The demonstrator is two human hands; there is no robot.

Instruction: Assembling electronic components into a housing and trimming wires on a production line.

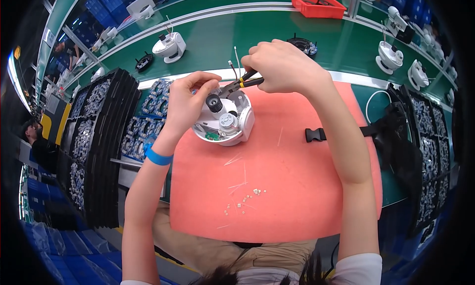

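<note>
Head view: the white housing [249,124] sits on the pink mat [297,196], toward 11 o'clock from the mat's middle. Its open side is up, prob. so that both hands can reach the inside parts.

R hand [284,67], at approx. 1–2 o'clock of the housing, has its fingers closed around the handles of the yellow-and-black pliers [242,84]. The tips point to the inner area near the lens, maybe for fine work in a narrow place; I can't tell if they bite smth. L hand [190,94], at 10 o'clock, has thumb and index brought close together by the rim, perhaps to steady a small part; what is bet. them, if anything, I can't tell.

The housing is rounded, glossy, w/ a flat face at 3 o'clock. Inside: black lens [214,103] at 11, silver round motor [227,121] near the middle, green board [213,136] at 7. Thin cables [237,60] stand up beyond 12. Small white bits [257,191] lie on the mat bet. 5 and 6 o'clock of the housing.
</note>
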